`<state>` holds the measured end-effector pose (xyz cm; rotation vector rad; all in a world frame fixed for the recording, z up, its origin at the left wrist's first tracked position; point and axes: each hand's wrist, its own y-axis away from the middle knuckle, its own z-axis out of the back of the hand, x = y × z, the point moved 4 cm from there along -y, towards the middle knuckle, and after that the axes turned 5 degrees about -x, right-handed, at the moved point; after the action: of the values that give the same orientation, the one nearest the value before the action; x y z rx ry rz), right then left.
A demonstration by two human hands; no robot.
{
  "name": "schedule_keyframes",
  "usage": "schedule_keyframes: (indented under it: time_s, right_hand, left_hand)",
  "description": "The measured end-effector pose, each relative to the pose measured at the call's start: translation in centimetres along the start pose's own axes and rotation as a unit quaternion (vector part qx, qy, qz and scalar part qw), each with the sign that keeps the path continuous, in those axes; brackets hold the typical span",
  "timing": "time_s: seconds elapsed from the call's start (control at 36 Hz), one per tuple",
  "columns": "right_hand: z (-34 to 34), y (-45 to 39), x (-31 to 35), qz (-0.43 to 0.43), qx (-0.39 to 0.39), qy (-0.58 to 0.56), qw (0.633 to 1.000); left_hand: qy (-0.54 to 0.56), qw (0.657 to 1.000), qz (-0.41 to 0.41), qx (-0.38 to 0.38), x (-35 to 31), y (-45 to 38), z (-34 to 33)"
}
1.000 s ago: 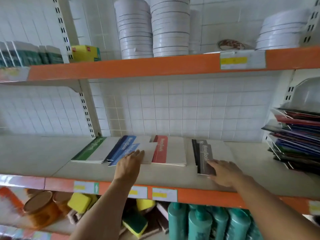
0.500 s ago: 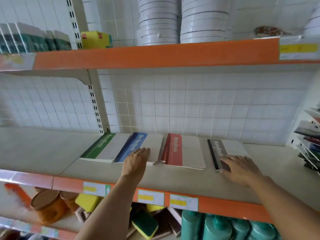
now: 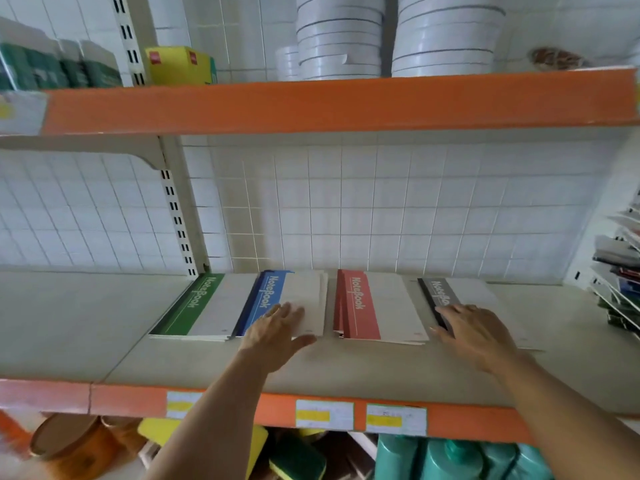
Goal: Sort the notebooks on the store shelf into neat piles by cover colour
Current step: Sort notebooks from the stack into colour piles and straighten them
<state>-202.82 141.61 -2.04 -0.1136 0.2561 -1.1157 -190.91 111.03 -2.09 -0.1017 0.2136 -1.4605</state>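
Note:
Four notebook piles lie side by side on the beige shelf [image 3: 346, 368]: a green pile [image 3: 197, 306] at the left, then a blue pile [image 3: 294, 296], a red pile [image 3: 374, 306] and a grey pile [image 3: 460, 292]. My left hand [image 3: 277, 330] lies flat with straight fingers on the front of the blue pile, thumb spread to the right. With fingers extended, my right hand [image 3: 474, 330] rests flat on the front of the grey pile and covers its lower part. Neither hand grips anything.
An orange-fronted upper shelf [image 3: 311, 105] overhangs, carrying stacked white plates [image 3: 391, 32], a yellow box [image 3: 180, 65] and green packs. A rack of mixed notebooks [image 3: 620, 289] stands at the right edge. Sponges, teal bottles and brown tubs fill the shelf below. Bare shelf extends left.
The blue pile has been squared up and pushed back in line with the others. The grey pile also sits straighter. The view has shifted closer and to the right.

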Motion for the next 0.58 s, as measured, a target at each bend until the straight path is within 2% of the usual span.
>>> schedule_keyframes:
  time_s: [0.17,0.28,0.47,0.58]
  right_hand:
    - [0.3,0.3,0.6,-0.022,-0.007,-0.019,1.0]
    - [0.8,1.0,1.0,-0.047,-0.002,-0.057,0.997]
    - [1.3,4.0,1.9,-0.075,0.018,-0.103,0.992]
    - [2.0,5.8,1.6,-0.086,0.021,-0.115,0.989]
  left_hand:
    - [0.001,1.0,0.006,0.019,-0.2,-0.8,0.0]
    - [0.016,1.0,0.005,-0.004,-1.3,-1.5,0.4]
    - [0.058,0.998,-0.022,-0.026,-6.1,-1.8,0.9]
    - [0.044,0.997,-0.054,-0.028,-9.4,-2.0,0.8]
